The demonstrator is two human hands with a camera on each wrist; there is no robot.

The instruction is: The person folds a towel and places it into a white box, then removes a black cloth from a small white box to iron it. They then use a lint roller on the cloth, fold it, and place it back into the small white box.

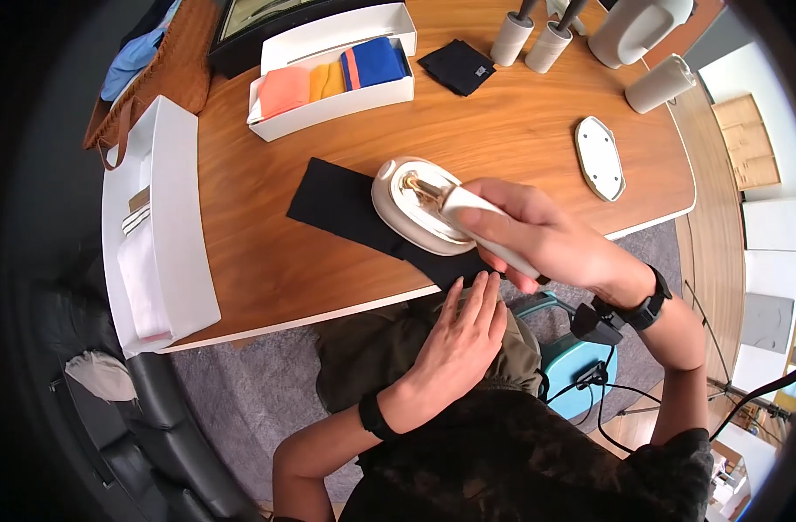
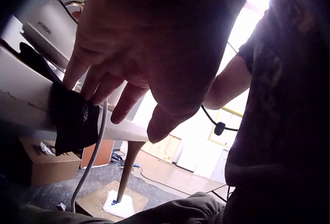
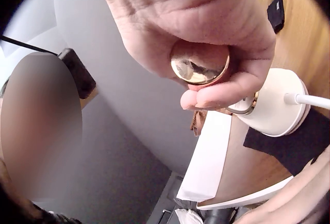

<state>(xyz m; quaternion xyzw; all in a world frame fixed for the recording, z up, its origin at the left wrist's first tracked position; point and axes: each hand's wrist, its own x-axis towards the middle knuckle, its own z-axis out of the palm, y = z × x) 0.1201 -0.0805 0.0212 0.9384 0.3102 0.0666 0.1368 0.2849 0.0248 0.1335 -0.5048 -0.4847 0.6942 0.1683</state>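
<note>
Gripping the white iron [image 1: 399, 215] by its handle, the right hand [image 1: 546, 244] has its fingers curled round it. The left hand [image 1: 459, 344] lies with fingers extended at the near end of the black cloth [image 1: 335, 200], which overhangs the edge of the tabletop [image 1: 267, 261].

Judged stage: partway. The cloth is spread out, with the iron over its middle; completing the pressing and folding are probably outstanding. At least 1 folded black piece [image 1: 457, 68] (possibly a finished counterpart) lies apart.

Hidden: the cloth beneath the iron. Indeterminate: smoothness achieved; whether the angled section is a bend or 2 overlapping layers. The left wrist view is dark.
</note>
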